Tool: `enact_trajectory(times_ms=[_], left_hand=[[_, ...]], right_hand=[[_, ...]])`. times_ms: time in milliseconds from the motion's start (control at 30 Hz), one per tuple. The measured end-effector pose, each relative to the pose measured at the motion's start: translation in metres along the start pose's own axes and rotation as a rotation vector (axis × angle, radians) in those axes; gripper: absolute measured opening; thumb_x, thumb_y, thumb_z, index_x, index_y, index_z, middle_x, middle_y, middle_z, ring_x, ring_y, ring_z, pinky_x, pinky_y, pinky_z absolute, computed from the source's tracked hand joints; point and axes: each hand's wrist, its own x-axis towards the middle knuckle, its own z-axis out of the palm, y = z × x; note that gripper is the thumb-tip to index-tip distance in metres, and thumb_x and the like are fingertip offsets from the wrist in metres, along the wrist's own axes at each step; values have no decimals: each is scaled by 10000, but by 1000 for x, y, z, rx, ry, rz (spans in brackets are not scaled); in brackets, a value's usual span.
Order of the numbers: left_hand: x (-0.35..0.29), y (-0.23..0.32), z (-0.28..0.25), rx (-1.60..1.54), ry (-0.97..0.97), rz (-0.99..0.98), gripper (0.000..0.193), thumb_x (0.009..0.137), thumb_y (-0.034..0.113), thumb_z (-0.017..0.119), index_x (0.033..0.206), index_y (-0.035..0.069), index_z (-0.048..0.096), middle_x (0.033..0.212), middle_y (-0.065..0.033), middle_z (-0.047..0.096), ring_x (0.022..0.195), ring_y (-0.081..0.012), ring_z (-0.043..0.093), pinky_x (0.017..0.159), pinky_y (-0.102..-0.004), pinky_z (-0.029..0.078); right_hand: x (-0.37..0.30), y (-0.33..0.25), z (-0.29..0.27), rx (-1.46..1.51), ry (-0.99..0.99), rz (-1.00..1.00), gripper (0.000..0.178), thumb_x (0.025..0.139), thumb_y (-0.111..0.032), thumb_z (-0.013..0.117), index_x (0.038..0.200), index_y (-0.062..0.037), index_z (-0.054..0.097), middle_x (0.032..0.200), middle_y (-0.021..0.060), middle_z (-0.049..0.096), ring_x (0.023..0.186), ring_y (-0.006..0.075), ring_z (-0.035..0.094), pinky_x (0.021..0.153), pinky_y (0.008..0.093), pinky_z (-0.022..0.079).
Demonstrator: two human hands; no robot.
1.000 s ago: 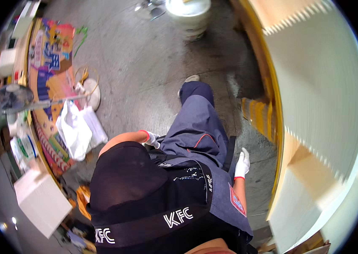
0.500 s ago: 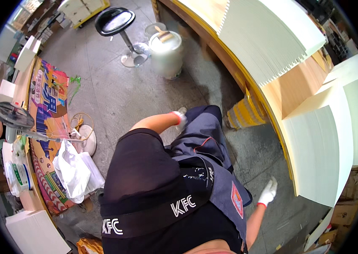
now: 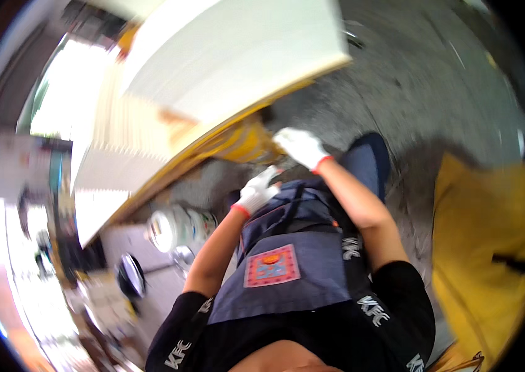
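My left hand [image 3: 257,191], in a white glove with a red cuff, is in front of my lap. Its fingers are apart, with nothing visible between them. Farther forward and to the right is my right hand [image 3: 302,148], gloved the same way. Its fingers are loosely stretched toward the yellow-wrapped support [image 3: 247,141] under the table; blur hides whether they touch it. Beyond my hands, a tall stack of white sheets [image 3: 237,59] stands on the yellow-edged table [image 3: 262,109]. A second stack [image 3: 116,166], with a stepped edge, lies farther left.
Left of my left arm are a white bucket [image 3: 182,228] and a stool with a dark seat [image 3: 131,276]. A mustard-yellow cover or sheet [image 3: 482,229] hangs or lies at the right. Grey concrete floor [image 3: 411,74] extends past the table's corner. Much of the far left is blurred.
My view and body have swung to the right, so the table now lies ahead and to the left. My hands have come closer together in front of me.
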Motion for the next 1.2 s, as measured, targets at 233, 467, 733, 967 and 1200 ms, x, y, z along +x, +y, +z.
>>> enact_trajectory(times_ms=[233,467,733,967,1200], left_hand=[[16,19,-45,116,-335,-343,462,872,170,669,1323,137,574,1236,-180,677,1165,-357,640,955,-410,499],[47,98,-58,133,-314,-259,503,839,58,689,1328,82,575,1298,-211,645,1238,-325,615,1015,-387,477],[8,40,-55,70,-290,-88,489,889,231,635,1355,98,572,1240,-191,662,1148,-341,639,991,-388,482],[18,23,-11,-141,-153,-28,427,889,253,649,1295,129,603,1179,-174,681,1114,-339,653,919,-398,505],[-5,11,7,-377,7,192,414,897,305,631,1266,120,610,1196,-159,676,1138,-354,627,965,-414,485]], right_hand=[[-38,69,53,353,88,376,369,948,-428,530,1044,-116,703,1032,178,712,988,390,669,860,491,511],[-38,122,34,472,289,643,400,928,-415,547,1049,-73,716,904,123,729,850,264,689,760,379,526],[-56,136,48,1020,169,813,198,960,-168,618,1105,-72,712,1009,102,733,810,177,682,689,291,559],[-67,168,20,712,235,843,273,976,-37,491,1140,-78,705,936,55,718,716,118,637,609,226,512],[-42,125,4,573,115,663,292,1009,-79,475,1236,-90,658,1037,38,713,825,108,632,741,258,512]])
